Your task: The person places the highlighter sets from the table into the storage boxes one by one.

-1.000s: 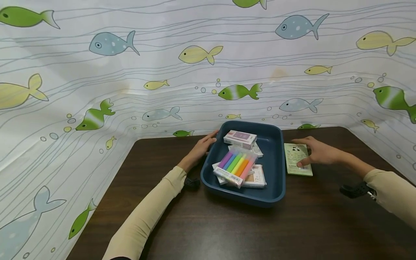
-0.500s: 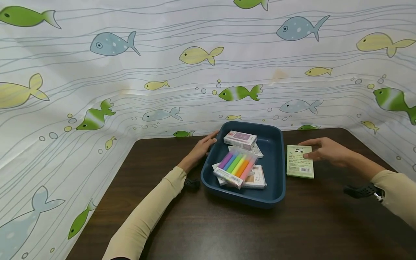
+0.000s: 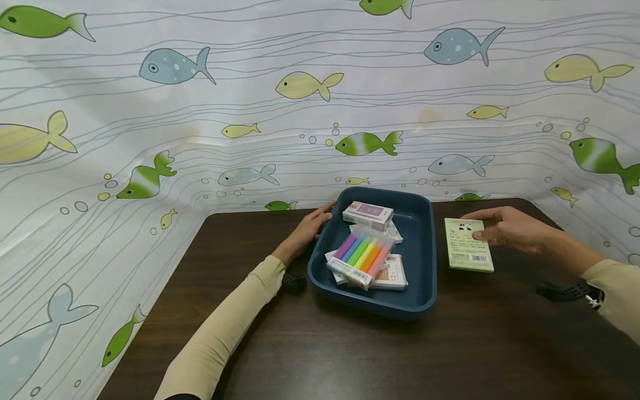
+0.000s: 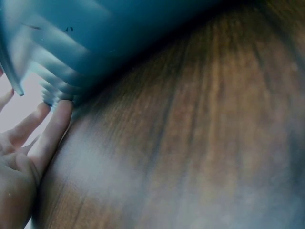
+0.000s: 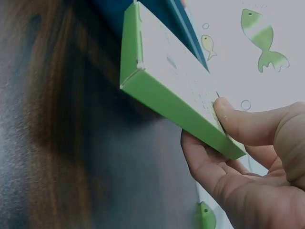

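My right hand [image 3: 515,230] pinches a flat pale-green box [image 3: 468,250] at its far right side. The thumb lies on its printed face and the fingers are underneath, as the right wrist view shows. There the green box [image 5: 176,109] is lifted off the table and tilted. Just left of it stands a dark blue bin [image 3: 419,261]. My left hand [image 3: 306,230] rests against the bin's left side. In the left wrist view, straight fingers [image 4: 53,131] touch the bin's ribbed outer wall [image 4: 119,33].
Inside the bin, a clear pack of coloured markers [image 3: 367,253] lies over a white box [image 3: 397,272] with a "12" on it. A white-and-purple box [image 3: 368,214] is behind them. A fish-patterned sheet [image 3: 300,122] rises behind the dark wooden table [image 3: 320,355].
My right hand, first spread over the green box lying on the table, has gripped it by its right side and lifted it, moving slightly right. My left hand has stayed at the bin.
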Available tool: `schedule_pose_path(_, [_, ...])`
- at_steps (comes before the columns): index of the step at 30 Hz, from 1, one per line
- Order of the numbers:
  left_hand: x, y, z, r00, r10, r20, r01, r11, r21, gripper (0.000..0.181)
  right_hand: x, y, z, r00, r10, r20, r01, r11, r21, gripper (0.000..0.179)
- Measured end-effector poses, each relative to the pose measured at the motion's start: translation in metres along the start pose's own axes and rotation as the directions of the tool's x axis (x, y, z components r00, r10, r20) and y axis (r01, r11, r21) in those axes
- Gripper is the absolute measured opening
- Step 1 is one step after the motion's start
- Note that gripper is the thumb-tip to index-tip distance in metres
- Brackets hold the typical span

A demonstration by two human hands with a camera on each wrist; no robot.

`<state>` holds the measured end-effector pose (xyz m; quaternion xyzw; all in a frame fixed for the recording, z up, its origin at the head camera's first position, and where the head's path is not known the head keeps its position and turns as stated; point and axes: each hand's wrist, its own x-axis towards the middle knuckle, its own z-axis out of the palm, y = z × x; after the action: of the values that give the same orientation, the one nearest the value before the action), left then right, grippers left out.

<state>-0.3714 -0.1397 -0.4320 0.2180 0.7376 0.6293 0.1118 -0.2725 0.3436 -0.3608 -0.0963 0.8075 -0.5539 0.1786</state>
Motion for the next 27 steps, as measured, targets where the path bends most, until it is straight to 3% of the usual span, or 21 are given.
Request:
schedule_pose_path(11, [-0.002, 0.000, -0.003, 1.000, 0.016, 0.020, -0.016, 0.999, -0.030, 0.052, 0.013, -0.031, 0.000, 0.992, 0.013, 0.125, -0.016, 1.000, 0.025, 0.062])
schedule_pose_path(17, [-0.003, 0.004, -0.003, 0.999, 0.005, 0.054, -0.003, 0.999, -0.039, 0.048, 0.023, -0.047, 0.007, 0.993, 0.033, 0.109, -0.039, 0.998, 0.048, 0.062])
schedule_pose_path(23, [-0.011, 0.023, -0.001, 0.996, 0.000, 0.087, 0.006, 0.998, -0.061, 0.046, 0.037, -0.059, 0.014, 0.996, -0.025, 0.090, 0.019, 0.998, 0.067, 0.057])
schedule_pose_path(27, [-0.011, 0.024, -0.001, 0.995, -0.001, 0.104, 0.007, 0.998, -0.063, 0.048, 0.048, -0.065, 0.019, 0.997, -0.044, 0.062, 0.037, 0.993, 0.111, 0.054])
